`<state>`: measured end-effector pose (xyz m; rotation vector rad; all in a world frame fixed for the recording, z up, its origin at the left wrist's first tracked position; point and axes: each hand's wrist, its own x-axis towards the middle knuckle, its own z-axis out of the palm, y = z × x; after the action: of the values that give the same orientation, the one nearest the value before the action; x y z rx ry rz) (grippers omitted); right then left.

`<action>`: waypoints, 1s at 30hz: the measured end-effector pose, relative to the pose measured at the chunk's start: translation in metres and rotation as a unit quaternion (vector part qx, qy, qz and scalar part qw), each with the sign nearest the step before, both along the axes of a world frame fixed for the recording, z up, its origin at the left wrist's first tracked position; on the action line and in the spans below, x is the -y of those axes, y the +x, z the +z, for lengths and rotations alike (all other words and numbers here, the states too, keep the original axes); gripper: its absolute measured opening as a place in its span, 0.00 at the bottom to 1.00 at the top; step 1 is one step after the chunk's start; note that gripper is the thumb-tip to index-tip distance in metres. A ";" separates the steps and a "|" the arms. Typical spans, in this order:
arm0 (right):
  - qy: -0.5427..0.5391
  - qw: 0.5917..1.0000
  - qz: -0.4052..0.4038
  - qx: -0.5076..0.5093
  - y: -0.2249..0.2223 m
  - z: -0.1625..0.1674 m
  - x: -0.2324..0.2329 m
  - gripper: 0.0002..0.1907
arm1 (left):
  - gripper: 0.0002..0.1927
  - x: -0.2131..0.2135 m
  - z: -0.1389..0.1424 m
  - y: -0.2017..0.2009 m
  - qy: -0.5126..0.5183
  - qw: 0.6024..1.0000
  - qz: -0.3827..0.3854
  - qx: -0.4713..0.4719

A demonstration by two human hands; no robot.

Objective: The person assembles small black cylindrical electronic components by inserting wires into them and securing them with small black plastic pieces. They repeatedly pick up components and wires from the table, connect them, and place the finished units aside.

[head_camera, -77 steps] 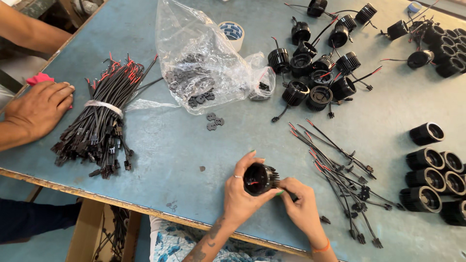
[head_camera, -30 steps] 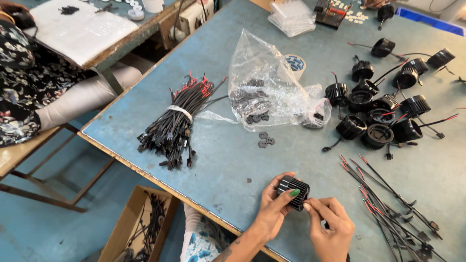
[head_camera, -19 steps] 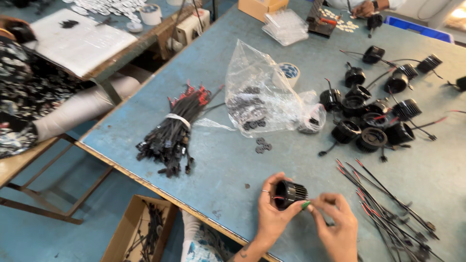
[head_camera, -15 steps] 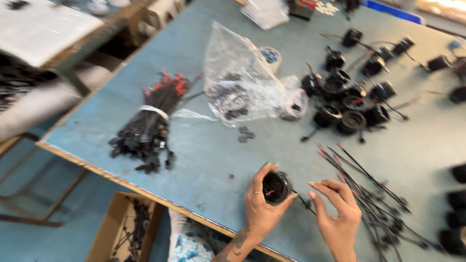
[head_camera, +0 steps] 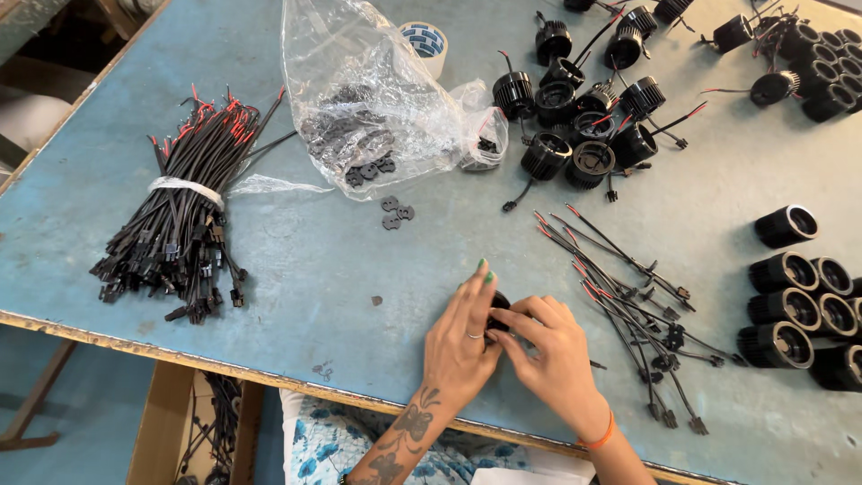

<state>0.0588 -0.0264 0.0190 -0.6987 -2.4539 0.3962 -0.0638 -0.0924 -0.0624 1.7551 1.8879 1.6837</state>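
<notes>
at the near edge of the blue table [head_camera: 296, 269], the left hand [head_camera: 460, 346] and the right hand [head_camera: 549, 359] meet over a small black cylindrical housing [head_camera: 496, 305]. both hands grasp it: the left hand's fingers curl around its left side, with a ring on one finger and green polish on the nails, while the right hand's fingertips press on it from the right. most of the housing is hidden between the fingers, so only a dark sliver shows. an orange band sits on the right wrist.

just right of the hands lies a loose spread of thin black wires with red tips [head_camera: 628, 296], each ending in a small connector. further right, a cluster of empty black housings [head_camera: 795, 305] lies on its sides.

to the left, well apart from the hands, a tied bundle of black wires [head_camera: 184, 216] rests on the table, bound with a pale band. near the middle, a few small black flat parts [head_camera: 395, 214] lie loose, just below a clear plastic bag [head_camera: 359, 99] holding more of them.

at the far side, a roll of tape [head_camera: 424, 43] stands behind the bag, and a group of black housings with wires fitted [head_camera: 584, 126] sits beside it.
</notes>
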 end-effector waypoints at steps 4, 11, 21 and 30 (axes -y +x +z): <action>0.025 0.999 0.002 0.031 -0.001 -0.005 -0.006 0.11 | 0.54 0.000 0.006 -0.001 -0.018 0.998 -0.042 0.047; 0.038 0.999 0.000 0.005 -0.006 -0.006 -0.006 0.08 | 0.42 -0.009 0.012 -0.009 -0.098 0.985 -0.058 0.130; 0.130 0.990 -0.004 0.054 0.003 -0.003 0.009 0.10 | 0.44 -0.002 0.008 -0.001 -0.050 0.999 -0.017 -0.014; 0.136 0.985 -0.073 -0.077 0.009 -0.021 0.030 0.11 | 0.40 0.004 0.009 0.006 -0.012 0.994 0.027 -0.105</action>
<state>0.0681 -0.0561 -0.0022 -0.6958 -2.2370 0.0540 -0.0580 -0.0964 -0.0533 1.9576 2.0462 1.5390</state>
